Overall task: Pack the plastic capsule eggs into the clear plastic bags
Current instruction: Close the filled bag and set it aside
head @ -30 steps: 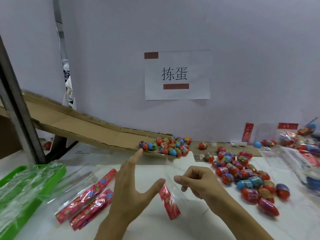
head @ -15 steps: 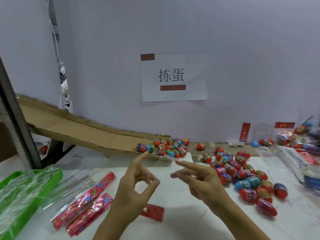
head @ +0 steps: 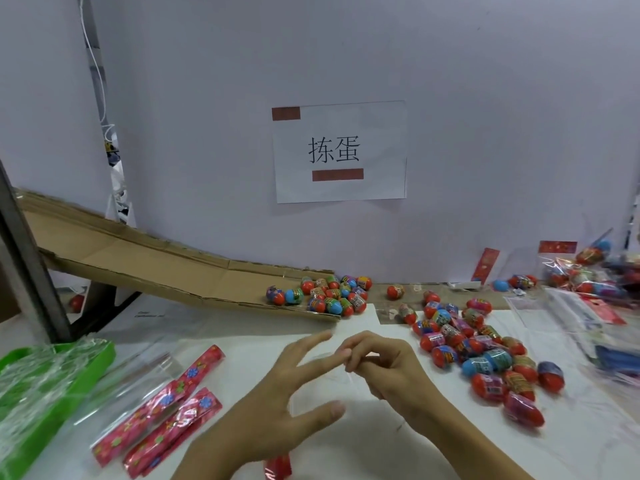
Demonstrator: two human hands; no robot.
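Between my hands hangs a clear plastic bag (head: pixel 323 382), hard to see; its red header (head: pixel 277 468) shows at the bottom edge. My right hand (head: pixel 391 370) has curled fingers and pinches the bag's upper edge. My left hand (head: pixel 291 393) is spread with straight fingers, its fingertips touching the film beside the right fingertips. Loose capsule eggs (head: pixel 481 355), mostly red and blue, lie in a pile on the white table to the right of my right hand. A second cluster of eggs (head: pixel 329 294) sits at the foot of the cardboard ramp (head: pixel 145 265).
Several flat bags with red flowered headers (head: pixel 166 407) lie left of my left hand. A green tray (head: pixel 100 355) holding clear film stands at the far left, with a dark metal post (head: pixel 31 271) behind it. Filled bags (head: pixel 588 275) are heaped at the right by the wall.
My hands have come together. The right fingers went from pointing to curled and pinching the film. The bag's red header has dropped to the bottom edge of the view.
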